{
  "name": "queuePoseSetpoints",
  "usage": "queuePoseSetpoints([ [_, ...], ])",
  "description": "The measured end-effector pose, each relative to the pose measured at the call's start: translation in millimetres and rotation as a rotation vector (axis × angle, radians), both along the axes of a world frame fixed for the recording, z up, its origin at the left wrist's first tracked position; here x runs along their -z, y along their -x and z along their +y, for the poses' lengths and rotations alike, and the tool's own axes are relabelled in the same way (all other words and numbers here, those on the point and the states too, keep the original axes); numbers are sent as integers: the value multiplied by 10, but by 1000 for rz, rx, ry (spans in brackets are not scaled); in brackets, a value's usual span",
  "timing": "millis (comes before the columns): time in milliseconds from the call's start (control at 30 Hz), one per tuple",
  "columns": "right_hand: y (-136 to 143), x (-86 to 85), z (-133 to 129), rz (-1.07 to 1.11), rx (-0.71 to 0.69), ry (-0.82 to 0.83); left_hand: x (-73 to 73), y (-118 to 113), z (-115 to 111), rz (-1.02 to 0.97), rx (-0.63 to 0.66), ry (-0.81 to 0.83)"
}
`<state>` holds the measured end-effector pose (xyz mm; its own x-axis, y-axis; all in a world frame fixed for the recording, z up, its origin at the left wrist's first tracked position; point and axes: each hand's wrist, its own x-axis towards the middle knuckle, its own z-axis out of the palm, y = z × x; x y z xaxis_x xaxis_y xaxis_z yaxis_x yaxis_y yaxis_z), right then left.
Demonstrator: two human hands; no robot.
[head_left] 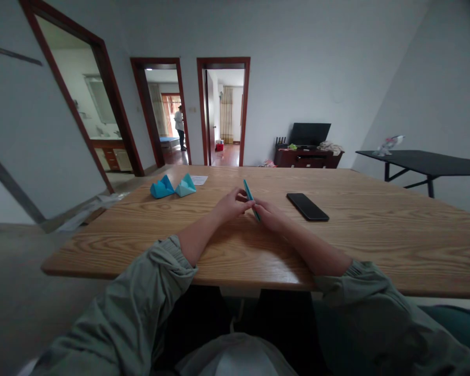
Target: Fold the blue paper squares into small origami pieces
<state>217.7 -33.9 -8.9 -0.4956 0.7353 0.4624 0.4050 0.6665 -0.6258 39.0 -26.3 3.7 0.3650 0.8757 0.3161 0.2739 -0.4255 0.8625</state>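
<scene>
Between my two hands a folded piece of blue-green paper (pixel 248 190) stands on edge, seen nearly side-on, a little above the wooden table (pixel 141 245). My left hand (pixel 234 203) pinches it from the left, thumb and fingers closed on it. From the right, my right hand (pixel 269 214) holds the same paper, its fingers partly hidden behind the sheet. To the left sit two folded paper shapes with pointed tops, a darker blue one (pixel 162 187) and a pale turquoise one (pixel 185 185), side by side.
A black phone (pixel 307 207) lies right of my hands. Behind the paper shapes is a white printed slip (pixel 199 180). A black table (pixel 426 161) stands at the right. By the far wall, a TV (pixel 310 134) rests on a cabinet. A person (pixel 179 127) stands beyond a doorway.
</scene>
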Motion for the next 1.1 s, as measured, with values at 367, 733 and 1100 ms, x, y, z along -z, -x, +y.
queuePoseSetpoints([
  [367,121,63,-7,-77,298,-16,95,-114,27,404,-334,-294],
  [733,136,21,-33,-287,590,-92,46,-135,-22,683,-431,-327],
  [1100,92,-54,-31,-236,660,-44,87,-145,-26,632,-306,-393],
])
